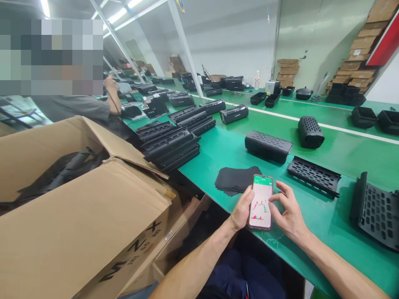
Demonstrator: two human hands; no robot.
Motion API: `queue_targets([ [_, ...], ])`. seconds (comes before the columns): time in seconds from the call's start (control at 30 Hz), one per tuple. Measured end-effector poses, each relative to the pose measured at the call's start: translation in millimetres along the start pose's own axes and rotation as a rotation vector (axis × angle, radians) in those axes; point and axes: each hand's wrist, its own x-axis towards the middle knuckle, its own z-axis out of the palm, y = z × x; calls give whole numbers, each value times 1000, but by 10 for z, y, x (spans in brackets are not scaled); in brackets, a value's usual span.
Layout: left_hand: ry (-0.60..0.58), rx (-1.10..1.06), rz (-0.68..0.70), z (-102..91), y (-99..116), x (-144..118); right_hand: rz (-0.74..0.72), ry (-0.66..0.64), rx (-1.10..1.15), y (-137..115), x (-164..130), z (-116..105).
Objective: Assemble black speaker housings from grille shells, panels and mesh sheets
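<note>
- At the near edge of the green counter [311, 216], a phone [261, 202] stands upright w/ its screen lit, showing a chart; its lower end is over the counter's edge.
- Left hand [241, 211]: forearm comes up from bottom centre, wrist straight, palm turned inward. Fingers wrap behind the phone, thumb lies along its left edge – grasping the phone.
- Right hand [288, 214]: forearm enters from lower right, resting across the counter. Fingers are released & loosely curled, holding nothing; thumb tip touches the phone's right edge near mid-screen, the other fingers fan out above & to the right, off the phone.
- Just behind the phone: a stack of thin black sheets [235, 180], flat on the counter, near the left hand.
- Right of the right hand: a black perforated panel [313, 175], lying flat, apart from the hand.
- Far right: a curved perforated shell [375, 211], partly cut off by the frame.
- Further back: a long black housing [267, 146] & a shorter rounded perforated housing [310, 132], both well apart from the hands.
- Left: an open cardboard box [81, 216] w/ dark parts inside; behind it, piles of black housings [174, 143].
- Top left: another person, a sleeve [81, 107] & raised arm visible, at the far end of the counter.
</note>
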Motion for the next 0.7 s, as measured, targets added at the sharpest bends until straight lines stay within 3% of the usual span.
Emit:
queue_targets([
  [0.7, 7, -4, 14, 32, 19, -10, -3, 3, -7, -4, 4, 6],
])
